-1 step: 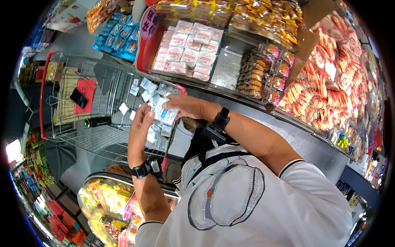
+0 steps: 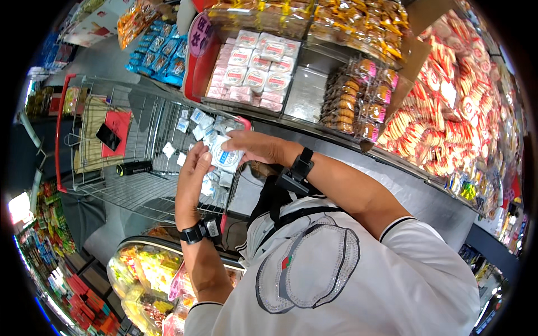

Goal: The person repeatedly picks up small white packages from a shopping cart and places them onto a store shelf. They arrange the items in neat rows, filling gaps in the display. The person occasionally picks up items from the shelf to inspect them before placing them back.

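Observation:
A small white packet with a round design and blue print [image 2: 227,155] is held between both hands above the shopping cart [image 2: 120,193]. My left hand [image 2: 194,168] pinches its left edge with thumb and fingers. From above, my right hand [image 2: 249,147] grips the upper right side, its thumb lying over the face. Under and around the hands, several similar small white packets [image 2: 208,124] lie loose at the cart's near end. More packets are partly hidden by my fingers.
Farther left in the cart lie a phone [image 2: 108,137] on a red folder [image 2: 119,124] and a black cylinder [image 2: 134,167]. Stacked white and pink packets [image 2: 255,80] fill a display bin ahead. Packaged cookies [image 2: 348,101] and red-white packets [image 2: 443,123] stand right; a domed food case [image 2: 147,263] is lower left.

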`<state>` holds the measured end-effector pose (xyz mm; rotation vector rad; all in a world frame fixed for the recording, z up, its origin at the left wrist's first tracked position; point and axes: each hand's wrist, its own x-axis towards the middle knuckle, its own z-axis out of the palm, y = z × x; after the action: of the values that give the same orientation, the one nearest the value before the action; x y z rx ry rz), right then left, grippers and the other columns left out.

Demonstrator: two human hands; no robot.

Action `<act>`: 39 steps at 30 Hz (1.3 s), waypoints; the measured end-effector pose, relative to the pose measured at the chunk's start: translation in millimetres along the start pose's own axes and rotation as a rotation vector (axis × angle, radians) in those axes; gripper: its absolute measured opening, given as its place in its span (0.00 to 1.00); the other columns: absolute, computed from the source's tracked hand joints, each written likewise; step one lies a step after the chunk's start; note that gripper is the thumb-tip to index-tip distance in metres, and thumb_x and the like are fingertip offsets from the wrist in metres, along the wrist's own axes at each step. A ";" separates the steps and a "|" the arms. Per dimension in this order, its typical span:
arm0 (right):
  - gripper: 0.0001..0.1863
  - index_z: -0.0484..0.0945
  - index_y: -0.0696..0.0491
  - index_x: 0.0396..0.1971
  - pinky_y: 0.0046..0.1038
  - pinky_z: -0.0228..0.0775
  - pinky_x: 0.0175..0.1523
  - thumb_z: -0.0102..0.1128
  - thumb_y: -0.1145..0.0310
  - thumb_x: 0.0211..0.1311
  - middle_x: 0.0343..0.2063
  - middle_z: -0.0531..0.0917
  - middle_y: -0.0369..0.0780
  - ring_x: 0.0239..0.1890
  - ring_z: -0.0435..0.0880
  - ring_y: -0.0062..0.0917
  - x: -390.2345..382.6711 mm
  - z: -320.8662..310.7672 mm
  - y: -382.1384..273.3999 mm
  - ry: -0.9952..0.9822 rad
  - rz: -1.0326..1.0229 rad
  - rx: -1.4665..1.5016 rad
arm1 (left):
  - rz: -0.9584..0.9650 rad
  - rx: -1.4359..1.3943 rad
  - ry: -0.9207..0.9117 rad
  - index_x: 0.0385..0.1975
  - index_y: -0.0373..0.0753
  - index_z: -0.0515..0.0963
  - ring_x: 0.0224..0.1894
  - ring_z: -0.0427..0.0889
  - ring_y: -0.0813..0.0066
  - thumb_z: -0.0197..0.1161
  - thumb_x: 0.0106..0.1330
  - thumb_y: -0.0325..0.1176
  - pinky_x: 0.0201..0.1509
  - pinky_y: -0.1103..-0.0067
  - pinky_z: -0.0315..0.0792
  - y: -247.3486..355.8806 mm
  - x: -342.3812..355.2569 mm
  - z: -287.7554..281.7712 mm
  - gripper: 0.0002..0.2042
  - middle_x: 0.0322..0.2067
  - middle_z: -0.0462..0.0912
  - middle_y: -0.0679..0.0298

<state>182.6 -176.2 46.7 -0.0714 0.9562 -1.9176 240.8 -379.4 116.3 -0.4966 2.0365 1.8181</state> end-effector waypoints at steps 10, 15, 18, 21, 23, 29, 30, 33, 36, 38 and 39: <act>0.29 0.68 0.51 0.55 0.26 0.74 0.44 0.45 0.41 0.71 0.42 0.78 0.34 0.42 0.78 0.17 -104.3 -25.9 -7.0 0.144 -0.226 -0.074 | 0.023 0.095 -0.282 0.62 0.28 0.67 0.47 0.77 0.77 0.63 0.67 0.40 0.48 0.81 0.73 29.2 -4.7 107.8 0.29 0.48 0.78 0.59; 0.30 0.67 0.50 0.55 0.26 0.73 0.46 0.40 0.38 0.72 0.44 0.76 0.35 0.43 0.77 0.17 -156.6 -46.0 -11.6 0.285 -0.273 -0.097 | 0.053 0.296 -0.506 0.61 0.30 0.67 0.51 0.76 0.74 0.65 0.63 0.42 0.54 0.79 0.70 46.9 7.8 164.5 0.31 0.50 0.77 0.58; 0.29 0.67 0.50 0.56 0.27 0.73 0.50 0.38 0.40 0.74 0.48 0.75 0.36 0.49 0.77 0.17 -183.8 -58.1 -15.1 0.333 -0.292 -0.093 | 0.083 0.426 -0.598 0.63 0.31 0.66 0.54 0.75 0.71 0.67 0.61 0.44 0.59 0.77 0.67 56.7 17.7 196.9 0.34 0.53 0.76 0.57; 0.33 0.64 0.50 0.60 0.29 0.72 0.48 0.38 0.36 0.71 0.46 0.75 0.37 0.46 0.76 0.19 -195.1 -76.6 -11.9 0.334 -0.381 -0.015 | 0.169 0.608 -0.653 0.63 0.31 0.66 0.55 0.75 0.70 0.68 0.59 0.45 0.60 0.77 0.67 72.4 18.9 227.4 0.36 0.53 0.76 0.56; 0.34 0.63 0.53 0.61 0.33 0.72 0.53 0.37 0.38 0.72 0.51 0.75 0.40 0.51 0.76 0.25 -210.5 -79.0 -18.5 0.345 -0.401 0.101 | 0.173 0.638 -0.643 0.63 0.31 0.66 0.55 0.75 0.69 0.68 0.57 0.46 0.59 0.77 0.67 78.6 28.7 236.2 0.37 0.53 0.76 0.55; 0.42 0.56 0.61 0.67 0.38 0.71 0.58 0.41 0.37 0.71 0.57 0.69 0.53 0.57 0.75 0.37 -252.5 -98.9 -27.1 0.527 -0.445 0.231 | 0.349 0.701 -0.453 0.59 0.24 0.67 0.51 0.79 0.65 0.70 0.53 0.47 0.56 0.75 0.71 103.4 123.9 265.0 0.39 0.49 0.79 0.49; 0.42 0.56 0.61 0.67 0.37 0.72 0.57 0.41 0.37 0.71 0.56 0.70 0.52 0.56 0.75 0.36 -261.0 -99.4 -26.3 0.521 -0.446 0.221 | 0.509 0.872 -0.399 0.60 0.22 0.66 0.52 0.79 0.61 0.71 0.51 0.48 0.57 0.73 0.71 100.3 152.0 276.8 0.42 0.50 0.78 0.45; 0.41 0.57 0.59 0.67 0.36 0.74 0.55 0.41 0.37 0.71 0.53 0.73 0.49 0.53 0.78 0.35 -274.9 -108.3 -23.8 0.516 -0.425 0.246 | 0.775 1.199 -0.338 0.53 0.23 0.68 0.51 0.78 0.47 0.71 0.47 0.50 0.57 0.64 0.72 79.3 211.3 303.6 0.40 0.48 0.77 0.39; 0.36 0.61 0.57 0.64 0.35 0.77 0.50 0.42 0.41 0.72 0.48 0.77 0.45 0.46 0.82 0.32 -269.5 -123.2 -16.1 0.549 -0.349 0.392 | 0.818 1.502 -0.345 0.46 0.30 0.68 0.50 0.75 0.45 0.73 0.48 0.48 0.54 0.59 0.74 46.3 242.8 330.5 0.33 0.47 0.73 0.45; 0.34 0.62 0.57 0.63 0.34 0.77 0.50 0.42 0.42 0.72 0.47 0.78 0.45 0.45 0.82 0.31 -266.8 -123.1 -19.2 0.568 -0.326 0.411 | 0.767 1.623 -0.399 0.49 0.31 0.67 0.53 0.74 0.47 0.74 0.48 0.48 0.53 0.59 0.74 31.3 260.8 340.1 0.35 0.50 0.72 0.47; 0.33 0.63 0.57 0.63 0.34 0.77 0.50 0.42 0.43 0.72 0.46 0.78 0.45 0.45 0.82 0.31 -266.8 -122.6 -18.6 0.581 -0.317 0.421 | 0.745 1.682 -0.429 0.50 0.31 0.66 0.54 0.73 0.48 0.74 0.48 0.48 0.52 0.59 0.74 25.7 268.5 345.4 0.36 0.51 0.71 0.48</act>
<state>261.6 106.8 61.5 0.6453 0.9195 -2.4617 6.7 -38.4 -28.7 1.0777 2.5999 -0.1490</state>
